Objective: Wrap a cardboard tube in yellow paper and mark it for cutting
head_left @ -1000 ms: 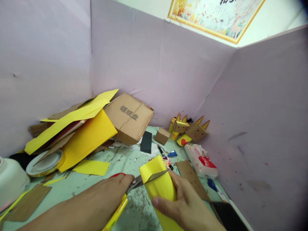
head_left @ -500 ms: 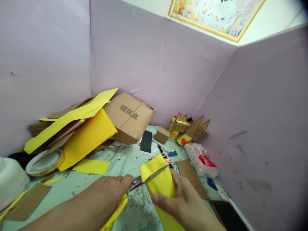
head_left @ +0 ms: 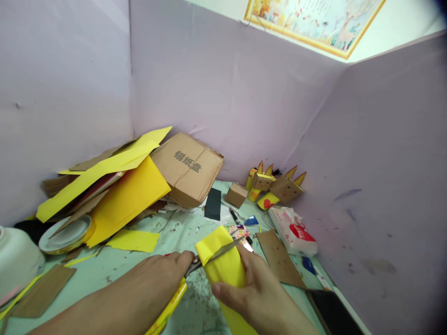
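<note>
Both of my hands are closed on something: my left hand (head_left: pixel 157 284) grips the scissors (head_left: pixel 206 261), fingers curled tight around the handles, and my right hand (head_left: pixel 258 291) is clamped on the folded yellow paper (head_left: pixel 221 267), thumb pressed across its near face. This paper is a bright, plain yellow, folded into a thick narrow strip with a rounded top corner that bends slightly towards the scissors. Its upper end stands clear above my right thumb, while the lower end runs down under my palm. Silver blades cross the paper just above my right thumb, their tips poking out on the far side of the strip; they meet it at a shallow slant. A red handle edge peeks out beside my left knuckles, and a yellow strip (head_left: pixel 167 309) hangs below that hand. Relative to the paper, a brown card piece (head_left: pixel 279 258) lies just beyond on the mint-green surface (head_left: pixel 174 232), and a black block (head_left: pixel 213 204) sits farther off behind it.
</note>
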A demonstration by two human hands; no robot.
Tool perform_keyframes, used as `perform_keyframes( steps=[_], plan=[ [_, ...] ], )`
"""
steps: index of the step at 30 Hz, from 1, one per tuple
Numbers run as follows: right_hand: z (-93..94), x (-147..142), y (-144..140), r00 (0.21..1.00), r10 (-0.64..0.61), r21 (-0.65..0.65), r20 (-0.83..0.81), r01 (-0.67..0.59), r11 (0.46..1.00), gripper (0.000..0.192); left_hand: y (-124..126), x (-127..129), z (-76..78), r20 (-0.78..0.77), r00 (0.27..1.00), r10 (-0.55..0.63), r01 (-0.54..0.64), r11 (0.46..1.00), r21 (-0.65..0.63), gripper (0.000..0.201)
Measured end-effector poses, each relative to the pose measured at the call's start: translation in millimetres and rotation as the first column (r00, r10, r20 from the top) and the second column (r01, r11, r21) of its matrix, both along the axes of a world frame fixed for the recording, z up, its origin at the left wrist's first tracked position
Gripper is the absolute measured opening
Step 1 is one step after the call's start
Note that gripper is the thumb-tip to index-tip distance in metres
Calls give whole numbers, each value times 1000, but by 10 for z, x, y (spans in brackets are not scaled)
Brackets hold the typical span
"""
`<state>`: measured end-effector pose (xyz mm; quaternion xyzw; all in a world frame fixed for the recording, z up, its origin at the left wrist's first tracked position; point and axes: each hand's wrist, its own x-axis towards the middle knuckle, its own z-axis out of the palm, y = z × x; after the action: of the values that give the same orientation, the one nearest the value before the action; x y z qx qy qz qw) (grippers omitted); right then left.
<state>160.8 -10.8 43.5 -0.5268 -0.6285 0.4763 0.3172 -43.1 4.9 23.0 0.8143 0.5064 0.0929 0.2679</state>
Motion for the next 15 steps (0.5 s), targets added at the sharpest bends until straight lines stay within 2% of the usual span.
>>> perform_keyframes(
  steps=[4,10,15],
  plan=[
    [-18,14,6,999,-23,-10,45,23,1000,30,8,-20,3,16,998,-58,58,998,-26,40],
    [-58,36,24,994,-44,-40,98,48,998,30,17,-23,-5,22,999,-49,50,997,-50,33],
    [-118,66,50,988,-58,-57,144,67,996,33,68,-27,-39,27,997,-75,77,994,-81,37]
  ],
)
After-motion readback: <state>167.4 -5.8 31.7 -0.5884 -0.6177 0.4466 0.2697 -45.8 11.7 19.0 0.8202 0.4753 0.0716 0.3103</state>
